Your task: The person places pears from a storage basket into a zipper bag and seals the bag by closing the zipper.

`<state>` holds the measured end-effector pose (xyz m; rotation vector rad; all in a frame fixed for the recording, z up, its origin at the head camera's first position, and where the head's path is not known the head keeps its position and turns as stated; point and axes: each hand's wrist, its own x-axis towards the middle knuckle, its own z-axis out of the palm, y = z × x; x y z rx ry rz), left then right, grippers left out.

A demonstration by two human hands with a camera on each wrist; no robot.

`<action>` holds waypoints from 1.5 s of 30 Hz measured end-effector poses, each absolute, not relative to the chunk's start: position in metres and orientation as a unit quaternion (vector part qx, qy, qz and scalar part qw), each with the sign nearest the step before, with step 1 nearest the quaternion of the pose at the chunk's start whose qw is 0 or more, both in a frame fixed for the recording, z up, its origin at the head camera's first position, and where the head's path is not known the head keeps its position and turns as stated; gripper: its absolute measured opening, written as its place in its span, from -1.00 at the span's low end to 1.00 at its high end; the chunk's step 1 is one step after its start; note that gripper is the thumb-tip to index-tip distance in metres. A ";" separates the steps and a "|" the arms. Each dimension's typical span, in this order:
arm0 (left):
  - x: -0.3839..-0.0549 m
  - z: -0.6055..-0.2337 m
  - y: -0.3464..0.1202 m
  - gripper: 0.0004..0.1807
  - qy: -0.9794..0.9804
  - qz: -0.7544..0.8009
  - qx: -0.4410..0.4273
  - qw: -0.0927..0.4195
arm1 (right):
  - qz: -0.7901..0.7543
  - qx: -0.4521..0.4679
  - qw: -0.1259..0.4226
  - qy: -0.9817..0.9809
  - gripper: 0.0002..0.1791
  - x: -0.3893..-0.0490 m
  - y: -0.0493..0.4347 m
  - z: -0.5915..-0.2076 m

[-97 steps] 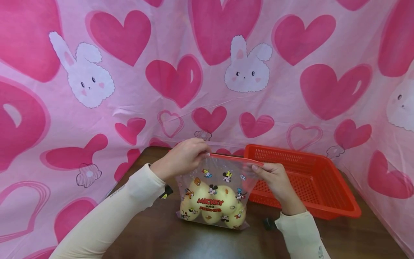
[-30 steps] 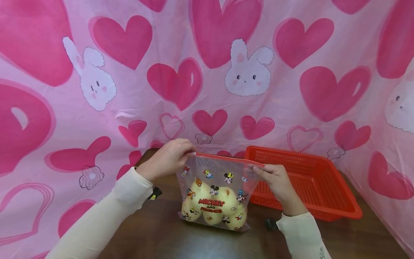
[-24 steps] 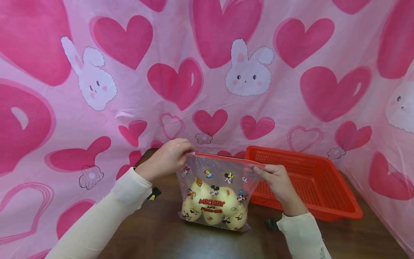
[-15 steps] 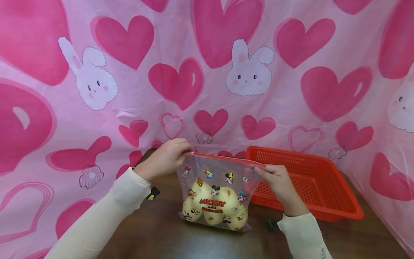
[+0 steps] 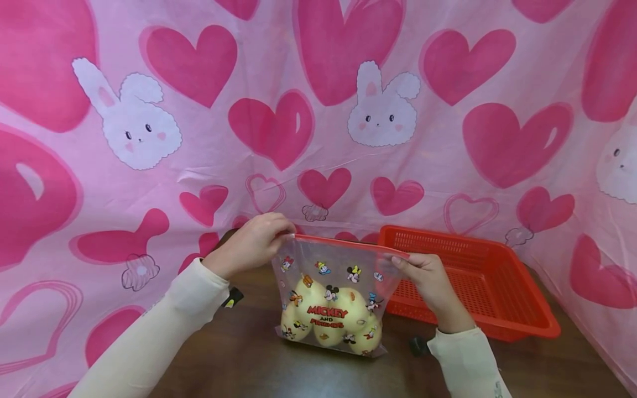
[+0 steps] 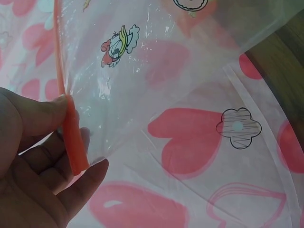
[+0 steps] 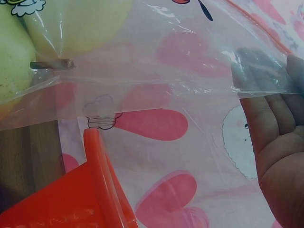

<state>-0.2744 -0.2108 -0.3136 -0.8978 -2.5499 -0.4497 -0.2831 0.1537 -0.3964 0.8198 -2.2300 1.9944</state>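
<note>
A clear zip bag (image 5: 338,257) with cartoon prints and a red zip strip (image 5: 348,243) stands on the table, several pale yellow pears (image 5: 348,304) in its lower part. At the top left corner, my left hand (image 5: 254,243) pinches the strip's end; the left wrist view shows the thumb on this red strip (image 6: 72,137), other fingers behind. My right hand (image 5: 425,282) holds the top right corner between thumb and fingers, some seen through the film in the right wrist view. That view also catches a pear's brown stem (image 7: 52,63). The strip is stretched between both hands.
A red perforated plastic basket (image 5: 517,330) stands right of the bag, behind my right hand. Small dark objects lie on the brown table (image 5: 239,348): one (image 5: 233,297) by the left cuff, another (image 5: 419,346) by the right. A pink heart-and-rabbit cloth (image 5: 308,155) hangs behind.
Since the oldest frame my left hand has moved left along the bag's top to its corner, drawing the strip wider. In the last second it shifts only slightly left; the right hand stays put.
</note>
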 end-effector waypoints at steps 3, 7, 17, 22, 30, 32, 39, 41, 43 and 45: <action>-0.274 -0.313 -0.211 -0.79 -0.913 -0.160 -0.318 0.197 | 0.643 0.261 0.024 -0.720 -0.67 -0.283 0.154 -0.396; -0.274 -0.313 -0.213 -0.78 -0.913 -0.159 -0.319 0.200 | 0.645 0.262 0.026 -0.717 -0.68 -0.283 0.154 -0.396; -0.275 -0.313 -0.218 -0.78 -0.913 -0.158 -0.317 0.201 | 0.647 0.257 0.023 -0.717 -0.67 -0.283 0.154 -0.396; -0.275 -0.313 -0.219 -0.80 -0.912 -0.157 -0.319 0.204 | 0.646 0.258 0.027 -0.718 -0.67 -0.283 0.153 -0.397; -0.274 -0.311 -0.222 -0.80 -0.909 -0.163 -0.322 0.209 | 0.653 0.269 0.028 -0.707 -0.68 -0.284 0.154 -0.397; -0.274 -0.312 -0.223 -0.80 -0.908 -0.163 -0.324 0.212 | 0.652 0.274 0.026 -0.707 -0.68 -0.285 0.154 -0.397; -0.275 -0.313 -0.228 -0.80 -0.907 -0.158 -0.324 0.217 | 0.655 0.269 0.038 -0.705 -0.69 -0.285 0.154 -0.398; -0.275 -0.313 -0.228 -0.80 -0.909 -0.154 -0.321 0.217 | 0.658 0.266 0.039 -0.703 -0.69 -0.285 0.153 -0.399; -0.275 -0.313 -0.229 -0.80 -0.910 -0.152 -0.318 0.217 | 0.659 0.264 0.040 -0.703 -0.69 -0.286 0.154 -0.399; -0.275 -0.313 -0.230 -0.81 -0.910 -0.153 -0.317 0.218 | 0.662 0.263 0.039 -0.701 -0.69 -0.287 0.154 -0.400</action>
